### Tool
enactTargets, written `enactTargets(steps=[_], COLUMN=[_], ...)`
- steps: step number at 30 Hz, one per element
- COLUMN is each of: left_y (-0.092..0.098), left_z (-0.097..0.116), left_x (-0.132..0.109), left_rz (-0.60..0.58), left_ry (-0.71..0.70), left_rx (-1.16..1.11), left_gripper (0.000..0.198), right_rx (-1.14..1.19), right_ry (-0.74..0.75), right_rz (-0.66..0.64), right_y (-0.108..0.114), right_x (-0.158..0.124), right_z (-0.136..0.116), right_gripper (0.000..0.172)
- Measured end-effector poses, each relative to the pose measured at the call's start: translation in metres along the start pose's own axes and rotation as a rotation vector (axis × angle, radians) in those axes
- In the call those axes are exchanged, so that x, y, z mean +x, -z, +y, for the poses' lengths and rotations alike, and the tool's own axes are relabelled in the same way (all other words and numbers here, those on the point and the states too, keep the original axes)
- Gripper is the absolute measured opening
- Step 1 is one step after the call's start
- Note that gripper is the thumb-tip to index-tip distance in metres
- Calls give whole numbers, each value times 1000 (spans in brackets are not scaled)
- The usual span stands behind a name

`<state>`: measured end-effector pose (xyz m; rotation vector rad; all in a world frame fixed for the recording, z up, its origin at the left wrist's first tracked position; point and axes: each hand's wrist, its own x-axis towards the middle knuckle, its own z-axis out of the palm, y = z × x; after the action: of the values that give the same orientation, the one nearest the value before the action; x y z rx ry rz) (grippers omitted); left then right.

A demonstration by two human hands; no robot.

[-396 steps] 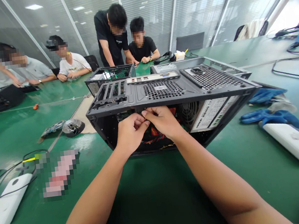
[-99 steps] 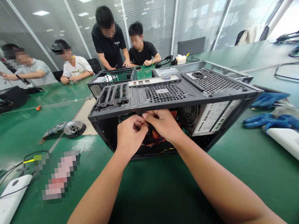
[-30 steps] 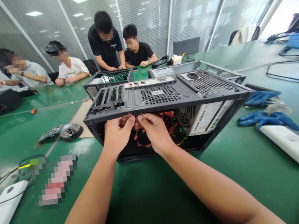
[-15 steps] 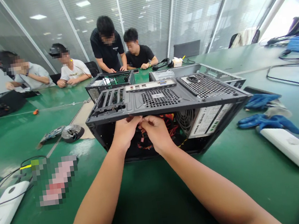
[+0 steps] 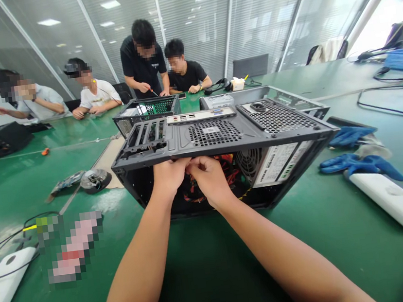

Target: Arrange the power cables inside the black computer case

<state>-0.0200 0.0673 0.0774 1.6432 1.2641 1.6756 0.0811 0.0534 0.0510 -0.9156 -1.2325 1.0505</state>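
A black computer case [image 5: 178, 144] stands on the table with its rear panel facing up and its open side towards me. Both my hands reach in under the panel's near edge. My left hand [image 5: 170, 179] has its fingers closed near that edge, the fingertips partly hidden by it. Beside it, my right hand [image 5: 206, 175] is pinched, its fingertips close to the left ones. Whatever they grip is too small or too hidden to make out. Red and black cables [image 5: 228, 167] hang behind my right hand. To their right sits the power supply [image 5: 276, 164] with its fan and label.
Blue gloves [image 5: 359, 163] and a white power strip [image 5: 394, 200] lie at right. A tape roll [image 5: 95, 180], a blurred-out pink object [image 5: 77, 247] and another white strip [image 5: 12, 282] lie at left. More cases [image 5: 147, 109] stand behind; several people sit or stand across the table.
My hands stay in nearly the same place inside the case, with only slight finger movement. The view shifts slightly. Across the table, the standing person's hand has risen with a screwdriver.
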Motion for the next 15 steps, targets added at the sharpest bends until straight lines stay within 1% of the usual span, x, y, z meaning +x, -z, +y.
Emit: enactTargets(steps=[2, 8, 15], left_y=[1, 4, 1], left_z=[-1, -5, 1], left_x=[1, 3, 3], left_rz=[1, 1, -25], left_ry=[15, 46, 38], left_rx=[7, 63, -24], left_gripper=[24, 13, 27], right_rx=[27, 92, 97], right_ry=[-14, -10, -44], right_rz=[-7, -54, -35], right_y=[0, 0, 0], right_x=[0, 1, 1], right_z=[0, -3, -5], right_gripper=[9, 9, 8])
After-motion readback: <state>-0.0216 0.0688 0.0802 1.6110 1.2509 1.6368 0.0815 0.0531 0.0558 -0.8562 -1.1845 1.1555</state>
